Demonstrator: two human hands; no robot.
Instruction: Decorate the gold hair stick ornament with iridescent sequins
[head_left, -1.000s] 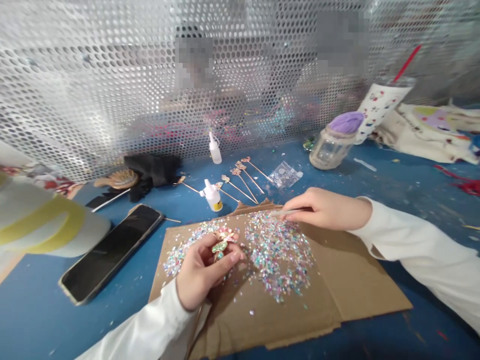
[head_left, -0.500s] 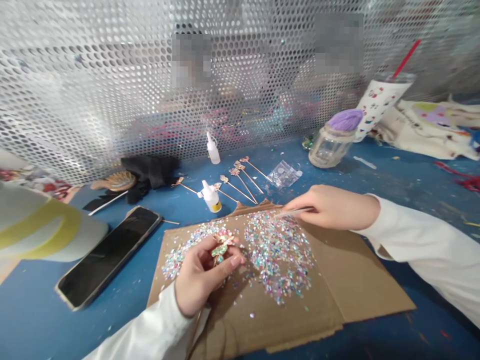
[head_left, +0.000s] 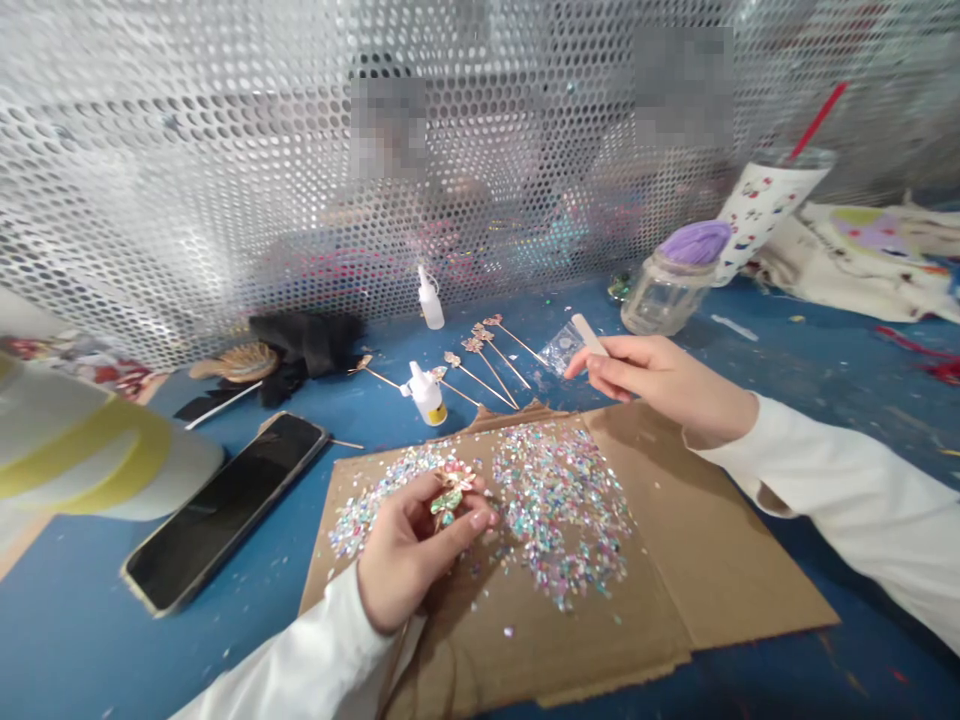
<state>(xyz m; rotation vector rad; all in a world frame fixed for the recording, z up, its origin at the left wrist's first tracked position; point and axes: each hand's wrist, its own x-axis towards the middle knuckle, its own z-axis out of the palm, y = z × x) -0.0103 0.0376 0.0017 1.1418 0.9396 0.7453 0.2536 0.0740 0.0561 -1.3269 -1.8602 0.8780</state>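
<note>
My left hand [head_left: 416,555] sits low over the cardboard sheet [head_left: 742,540], pinching a glitter-covered flower topper [head_left: 450,492] on a thin stick. Loose multicoloured sequins [head_left: 559,515] lie in two heaps on the cardboard, and the left hand is over the edge of the left heap. My right hand [head_left: 660,375] is raised past the cardboard's far edge, holding a pale flat wooden craft stick [head_left: 589,335] between its fingers. The stick's tip is close to a small clear plastic bag [head_left: 561,350] of sequins, and I cannot tell whether they touch.
Several gold-stemmed toppers [head_left: 480,362] and a white glue bottle [head_left: 426,393] lie on the blue paint-stained table [head_left: 75,620]. A black phone [head_left: 225,510], a glass jar with a purple lid [head_left: 671,280] and a tumbler with a red straw [head_left: 757,205] stand nearby. A perforated metal screen [head_left: 187,200] runs behind.
My right hand has lifted away from the sequins toward the far side, and its wooden stick now points up instead of across. My left hand and its topper have barely moved.
</note>
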